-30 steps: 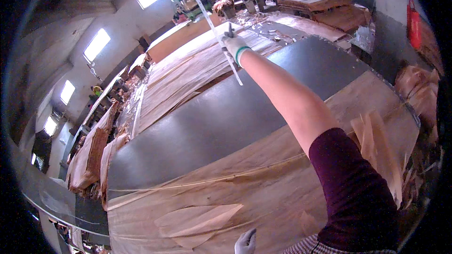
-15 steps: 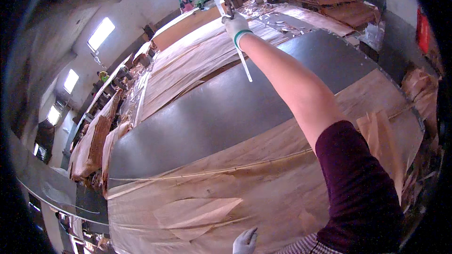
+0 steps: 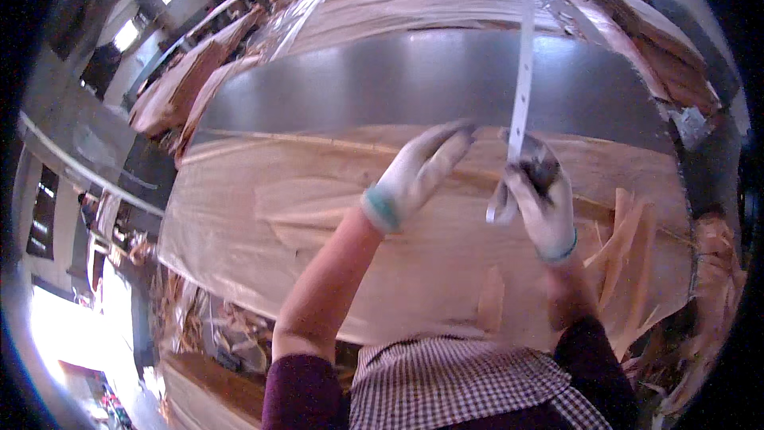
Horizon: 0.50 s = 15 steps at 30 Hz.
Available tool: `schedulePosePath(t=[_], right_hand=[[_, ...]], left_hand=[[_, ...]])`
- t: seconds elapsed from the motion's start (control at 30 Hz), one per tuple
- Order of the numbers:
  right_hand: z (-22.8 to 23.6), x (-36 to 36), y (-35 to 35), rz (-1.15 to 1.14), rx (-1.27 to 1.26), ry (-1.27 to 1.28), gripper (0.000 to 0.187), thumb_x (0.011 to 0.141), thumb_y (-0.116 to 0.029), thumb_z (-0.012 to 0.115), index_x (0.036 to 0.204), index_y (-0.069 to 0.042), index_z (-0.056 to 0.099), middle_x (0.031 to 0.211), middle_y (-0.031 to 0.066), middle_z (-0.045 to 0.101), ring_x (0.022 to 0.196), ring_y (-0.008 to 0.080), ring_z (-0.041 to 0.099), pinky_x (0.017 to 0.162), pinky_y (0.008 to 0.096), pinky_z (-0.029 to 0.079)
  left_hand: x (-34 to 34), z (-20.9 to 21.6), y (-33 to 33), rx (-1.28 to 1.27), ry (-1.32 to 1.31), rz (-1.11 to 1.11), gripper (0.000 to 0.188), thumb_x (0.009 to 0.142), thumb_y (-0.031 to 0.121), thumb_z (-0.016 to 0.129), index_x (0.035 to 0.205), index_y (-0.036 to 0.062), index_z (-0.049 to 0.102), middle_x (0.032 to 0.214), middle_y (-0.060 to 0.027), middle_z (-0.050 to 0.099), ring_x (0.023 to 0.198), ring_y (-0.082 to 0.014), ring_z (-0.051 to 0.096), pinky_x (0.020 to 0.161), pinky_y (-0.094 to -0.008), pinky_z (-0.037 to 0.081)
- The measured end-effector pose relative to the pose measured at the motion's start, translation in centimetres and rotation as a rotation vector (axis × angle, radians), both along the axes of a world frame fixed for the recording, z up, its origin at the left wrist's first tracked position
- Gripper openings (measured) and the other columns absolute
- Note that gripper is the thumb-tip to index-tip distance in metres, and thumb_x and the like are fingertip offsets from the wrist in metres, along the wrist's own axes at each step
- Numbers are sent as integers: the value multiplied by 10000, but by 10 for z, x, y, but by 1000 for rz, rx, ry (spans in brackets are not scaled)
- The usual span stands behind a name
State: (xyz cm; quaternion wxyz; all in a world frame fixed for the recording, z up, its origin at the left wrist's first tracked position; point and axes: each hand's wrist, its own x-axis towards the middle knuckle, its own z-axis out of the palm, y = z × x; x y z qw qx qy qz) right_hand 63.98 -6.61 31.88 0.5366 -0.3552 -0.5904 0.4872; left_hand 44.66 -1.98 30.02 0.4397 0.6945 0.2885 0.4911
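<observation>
My right hand (image 3: 539, 195), in a white glove with dark-stained fingers and a green cuff, is closed around a long white strip (image 3: 523, 72) with small dark marks or holes along it. The strip stands nearly upright above the hand, and its short lower end shows below the fingers. My left hand (image 3: 418, 167), gloved the same way, hovers to its left with fingers stretched out, holding nothing. Beneath both hands lies a wide brown wood veneer sheet (image 3: 358, 247), wrinkled, with a loose torn flap (image 3: 625, 231) on the right. Beyond it is a smooth dark grey panel (image 3: 382, 84).
Farther off, more pale veneer sheets (image 3: 414, 0) lie past the grey panel. Veneer stacks stand at the left (image 3: 187, 72) and right (image 3: 656, 28). Scraps (image 3: 231, 334) litter the floor near the lower left, and crumpled veneer (image 3: 716, 255) hangs at the right edge.
My right hand has drawn back from far over the sheets toward me, still gripping the white strip. My left hand has risen from the near edge to beside it. The view has tilted down.
</observation>
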Motion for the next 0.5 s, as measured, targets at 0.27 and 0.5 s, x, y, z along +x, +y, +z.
schedulePosePath(t=[0.27,0.5], right_hand=[[-31,8,-82,226,-248,268,608,843,-140,593,1350,33,307,661,8,518,501,83,466,457,218,360],[-54,45,-114,389,-433,667,619,814,-101,583,1364,-1,317,611,-5,468,423,72,374,404,212,291]], left_hand=[[36,86,4,42,48,-273,268,884,152,565,1063,-41,614,955,-138,663,835,-182,641,798,-298,505],[-64,48,33,-202,-54,94,471,924,446,422,1147,51,552,940,-146,655,784,-218,618,720,-311,476]])
